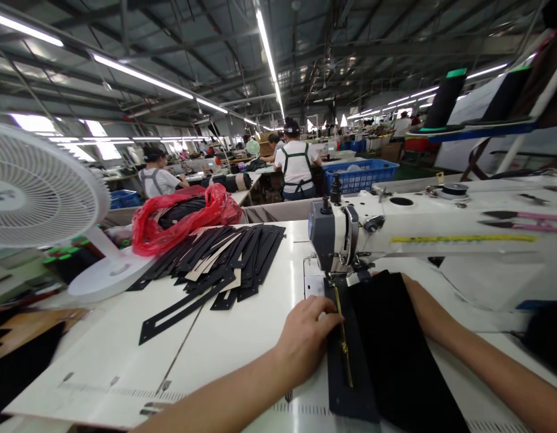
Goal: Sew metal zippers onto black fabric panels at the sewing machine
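Note:
A black fabric piece with a brass zipper lies under the head of a white sewing machine. My left hand rests flat on the table with its fingertips pressing the black zipper strip just before the needle. My right forearm reaches in from the right; its hand is hidden behind the black fabric near the presser foot.
A stack of black frame-shaped cut pieces and a red plastic bag lie at the back left, beside a white fan. Pink-handled snips rest on the machine arm. Other workers sit at tables beyond.

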Available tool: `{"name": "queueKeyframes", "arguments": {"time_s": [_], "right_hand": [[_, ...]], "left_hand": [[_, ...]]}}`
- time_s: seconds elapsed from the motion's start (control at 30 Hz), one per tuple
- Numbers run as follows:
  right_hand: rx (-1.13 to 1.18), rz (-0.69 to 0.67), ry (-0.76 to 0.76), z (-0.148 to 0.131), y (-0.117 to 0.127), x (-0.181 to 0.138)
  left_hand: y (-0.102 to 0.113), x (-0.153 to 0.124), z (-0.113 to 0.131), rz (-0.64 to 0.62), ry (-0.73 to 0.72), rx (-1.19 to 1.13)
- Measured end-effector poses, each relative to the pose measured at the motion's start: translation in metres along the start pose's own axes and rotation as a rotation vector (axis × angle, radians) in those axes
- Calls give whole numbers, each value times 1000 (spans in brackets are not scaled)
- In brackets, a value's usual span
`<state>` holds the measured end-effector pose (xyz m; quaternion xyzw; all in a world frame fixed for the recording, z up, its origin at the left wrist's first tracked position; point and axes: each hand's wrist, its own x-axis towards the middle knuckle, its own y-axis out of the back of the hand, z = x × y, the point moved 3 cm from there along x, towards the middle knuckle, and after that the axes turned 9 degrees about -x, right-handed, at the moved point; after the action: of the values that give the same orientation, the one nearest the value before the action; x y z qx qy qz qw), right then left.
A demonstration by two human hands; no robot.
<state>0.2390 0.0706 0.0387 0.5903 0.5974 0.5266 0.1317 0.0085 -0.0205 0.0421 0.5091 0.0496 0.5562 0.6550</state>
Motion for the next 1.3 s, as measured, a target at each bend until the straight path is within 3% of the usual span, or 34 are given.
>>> {"name": "queueKeyframes", "arguments": {"time_s": [0.13,0.2,0.33,0.47,0.67,0.8,0.9,1.0,1.07,1.2,1.3], "right_hand": [[124,-89,-133,17,-1,5],[169,-124,-175,19,-1,4],[217,-178,-206,16,-6,2],[226,-191,-236,17,-10,0],[156,-257,-174,15,-10,5],[101,-152,-114,15,-3,11],[-11,-134,-276,22,7,8],[-36,-253,-376,21,12,5],[-48,-257,-255,15,11,8],[-267,-59,132,10,4,17],[-385,-26,235,12,-3,17]], "left_hand": [[3,-7,-11,-103,265,124],[6,-2,-13,-147,223,72],[10,10,-14,-96,-1,-89],[-4,17,-18,-152,-118,26],[-19,15,-21,-230,-111,258],[-15,14,-17,-207,-71,228],[-11,15,-14,-171,-62,154],[-8,15,-13,-175,-45,99],[-6,15,-13,-194,-24,101],[-5,16,-10,-195,-30,121],[-5,15,-9,-160,-26,103]]}}
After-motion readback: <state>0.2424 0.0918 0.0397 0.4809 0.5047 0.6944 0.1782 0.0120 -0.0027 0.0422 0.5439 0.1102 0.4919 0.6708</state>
